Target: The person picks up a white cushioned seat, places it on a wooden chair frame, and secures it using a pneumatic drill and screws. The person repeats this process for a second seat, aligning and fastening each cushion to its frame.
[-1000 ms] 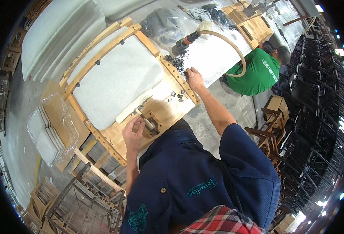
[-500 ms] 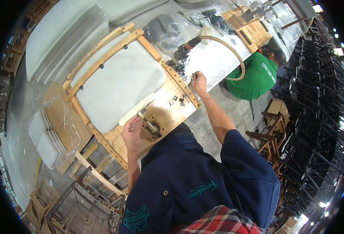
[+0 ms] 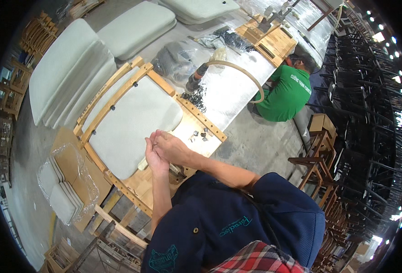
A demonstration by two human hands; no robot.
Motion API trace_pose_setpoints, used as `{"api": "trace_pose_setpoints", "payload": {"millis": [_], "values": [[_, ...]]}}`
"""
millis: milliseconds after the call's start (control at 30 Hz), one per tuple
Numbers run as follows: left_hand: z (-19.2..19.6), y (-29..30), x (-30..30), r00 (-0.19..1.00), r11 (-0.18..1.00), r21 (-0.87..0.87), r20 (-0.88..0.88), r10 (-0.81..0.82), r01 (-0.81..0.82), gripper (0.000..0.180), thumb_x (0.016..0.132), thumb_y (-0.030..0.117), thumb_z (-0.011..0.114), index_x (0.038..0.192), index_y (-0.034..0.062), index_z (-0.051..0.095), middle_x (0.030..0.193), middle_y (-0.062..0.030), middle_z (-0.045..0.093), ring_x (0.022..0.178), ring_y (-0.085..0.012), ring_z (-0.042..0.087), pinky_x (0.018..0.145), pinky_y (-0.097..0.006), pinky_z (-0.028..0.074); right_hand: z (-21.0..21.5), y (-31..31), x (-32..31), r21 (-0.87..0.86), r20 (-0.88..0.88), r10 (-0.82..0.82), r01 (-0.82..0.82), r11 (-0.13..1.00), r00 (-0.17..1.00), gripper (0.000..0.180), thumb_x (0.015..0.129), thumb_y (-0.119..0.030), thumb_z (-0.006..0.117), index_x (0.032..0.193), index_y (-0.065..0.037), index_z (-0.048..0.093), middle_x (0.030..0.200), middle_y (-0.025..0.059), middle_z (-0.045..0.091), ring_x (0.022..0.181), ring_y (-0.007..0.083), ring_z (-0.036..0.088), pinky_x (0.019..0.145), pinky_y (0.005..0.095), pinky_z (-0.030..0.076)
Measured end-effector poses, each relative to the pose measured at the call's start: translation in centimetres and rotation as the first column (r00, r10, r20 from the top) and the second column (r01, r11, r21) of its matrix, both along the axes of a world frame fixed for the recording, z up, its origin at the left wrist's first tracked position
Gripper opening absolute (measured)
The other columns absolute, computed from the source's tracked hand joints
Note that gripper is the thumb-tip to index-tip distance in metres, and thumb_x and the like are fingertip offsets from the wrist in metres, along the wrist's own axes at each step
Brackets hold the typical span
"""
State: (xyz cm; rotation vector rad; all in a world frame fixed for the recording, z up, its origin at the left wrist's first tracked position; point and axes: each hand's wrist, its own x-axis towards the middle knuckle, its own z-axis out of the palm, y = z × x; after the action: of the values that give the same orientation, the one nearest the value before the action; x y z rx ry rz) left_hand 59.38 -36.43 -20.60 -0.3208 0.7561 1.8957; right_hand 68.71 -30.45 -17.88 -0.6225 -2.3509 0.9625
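My left hand (image 3: 155,160) is cupped, palm up, over the near edge of a pale grey upholstered panel (image 3: 128,123). Its fingers are partly covered by my right hand (image 3: 176,149), which reaches across and meets it with fingers pressed together. Anything small between the hands is too hidden to make out. The panel lies in a wooden frame jig (image 3: 119,107) with dark knobs along its far bar. Below my hands, a clamp-like fitting (image 3: 177,170) on the board is mostly covered by my right forearm.
Several small dark parts (image 3: 203,135) lie on the board. A power driver (image 3: 194,83) with a curved hose stands beside a pile of black screws (image 3: 198,100). Stacked grey panels (image 3: 69,77) stand left. A person in green (image 3: 287,93) crouches right of the table.
My right hand has moved left from beside the screw pile to meet my left hand. The left hand has turned palm up. The whole view has shifted slightly.
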Motion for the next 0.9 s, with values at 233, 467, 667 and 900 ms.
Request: {"api": "trace_pose_setpoints", "payload": {"millis": [233, 467, 667, 900], "values": [[-0.6, 0.6, -0.6, 0.989, 0.988, -0.124, 0.102, 0.110, -0.097, 0.030, 0.110, 0.030, 0.047, 0.110, 0.0031, 0.061, 0.117, -0.0124, 0.067, 0.115, -0.0274, 0.063, 0.106, -0.043, 0.051, -1.4, -0.2, -0.7, -0.022, -0.082, -0.011, 0.009, 1.000, 0.997, 0.023, 0.084, -0.007, 0.065, 0.105, 0.002, 0.063, 0.103, 0.0201, 0.066, 0.100, 0.0390, 0.065, 0.084, 0.0457, 0.056], [-5.7, 0.3, -4.9, 0.995, 0.996, -0.052, 0.073, 0.075, -0.071, 0.018, 0.108, 0.011, 0.050, 0.115, -0.0036, 0.059, 0.110, -0.0140, 0.065, 0.097, -0.0220, 0.063, 0.087, -0.033, 0.056, -0.1, 2.6, 2.2, -0.259, -0.119, -0.322, 0.283, 0.923, 0.939, 0.024, 0.091, -0.007, 0.068, 0.114, 0.001, 0.070, 0.101, 0.0192, 0.069, 0.089, 0.0320, 0.068, 0.080, 0.0394, 0.056], [-10.2, -1.6, -15.5, 0.975, 0.911, 0.369, -0.188, -0.119, 0.182, 0.019, 0.108, 0.008, 0.044, 0.114, -0.0011, 0.060, 0.100, -0.0080, 0.061, 0.079, -0.0143, 0.057, 0.067, -0.025, 0.048, 0.0, 8.2, 4.7, -0.547, -0.073, -0.616, 0.485, 0.683, 0.784, 0.024, 0.093, -0.009, 0.068, 0.113, 0.004, 0.071, 0.085, 0.0051, 0.070, 0.077, 0.0109, 0.063, 0.073, 0.0270, 0.053], [-4.9, 3.3, -15.1, 0.138, 0.752, -0.501, -0.859, -0.494, -0.428, 0.027, 0.106, 0.011, 0.045, 0.122, -0.0031, 0.062, 0.108, -0.0148, 0.065, 0.097, -0.0295, 0.064, 0.088, -0.040, 0.051, -0.4, 9.9, 7.1, -0.517, -0.074, -0.741, 0.610, 0.601, 0.667, 0.020, 0.094, -0.006, 0.067, 0.111, 0.004, 0.071, 0.087, 0.0001, 0.066, 0.073, 0.0049, 0.055, 0.065, 0.0209, 0.047]]}}
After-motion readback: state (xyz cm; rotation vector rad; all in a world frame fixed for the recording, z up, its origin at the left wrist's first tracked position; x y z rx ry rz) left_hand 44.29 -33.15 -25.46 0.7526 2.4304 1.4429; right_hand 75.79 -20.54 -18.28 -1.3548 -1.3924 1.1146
